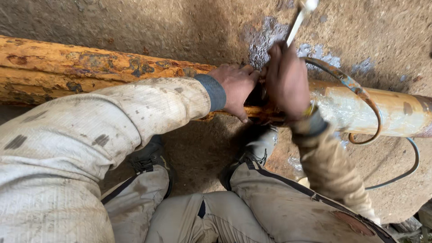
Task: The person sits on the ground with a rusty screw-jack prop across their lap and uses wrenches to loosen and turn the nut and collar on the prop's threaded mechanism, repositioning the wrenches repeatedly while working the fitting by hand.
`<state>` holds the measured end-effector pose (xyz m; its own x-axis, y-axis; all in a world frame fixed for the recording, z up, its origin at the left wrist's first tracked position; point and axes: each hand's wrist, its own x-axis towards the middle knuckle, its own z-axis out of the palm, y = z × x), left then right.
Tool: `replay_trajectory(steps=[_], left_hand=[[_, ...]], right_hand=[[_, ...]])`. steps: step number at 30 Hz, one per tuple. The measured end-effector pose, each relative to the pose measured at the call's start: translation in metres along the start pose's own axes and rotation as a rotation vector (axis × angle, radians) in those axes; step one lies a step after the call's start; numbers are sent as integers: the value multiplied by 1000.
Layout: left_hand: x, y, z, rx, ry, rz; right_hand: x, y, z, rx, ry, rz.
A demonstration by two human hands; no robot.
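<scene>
A long, rusty yellow pipe [90, 72] lies across bare dirt ground [180, 27], running from the left edge to the right edge. To its near side, a soiled pale sleeve reaches in from the left. The left hand [235, 85] rests on top of the pipe near its middle, fingers curled loosely over the metal, pressing rather than gripping. Touching it on the right, the right hand [286, 81] is closed around a thin pale tool handle [297, 20] that rises away beyond the pipe; its working end is hidden. Further right, a rusty curved hose [360, 94] loops over the pipe. Below the pipe, two dark boots [150, 157] stand on the ground.
</scene>
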<state>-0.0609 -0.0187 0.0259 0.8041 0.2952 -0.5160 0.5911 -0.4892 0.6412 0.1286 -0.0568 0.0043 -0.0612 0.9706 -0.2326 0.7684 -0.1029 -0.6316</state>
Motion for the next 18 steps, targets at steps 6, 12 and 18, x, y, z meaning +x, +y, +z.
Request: replay_trajectory(steps=[6,12,18], left_hand=[[0,3,-1,-1,6,42],[-1,-1,-1,-75,52,15],[-2,2,-2,-39,-11,-11]], right_hand=[[23,-4,4,-667,302,-425],[-108,2,0,501,332,-217],[-43,-52,-24,440,-38,-19]])
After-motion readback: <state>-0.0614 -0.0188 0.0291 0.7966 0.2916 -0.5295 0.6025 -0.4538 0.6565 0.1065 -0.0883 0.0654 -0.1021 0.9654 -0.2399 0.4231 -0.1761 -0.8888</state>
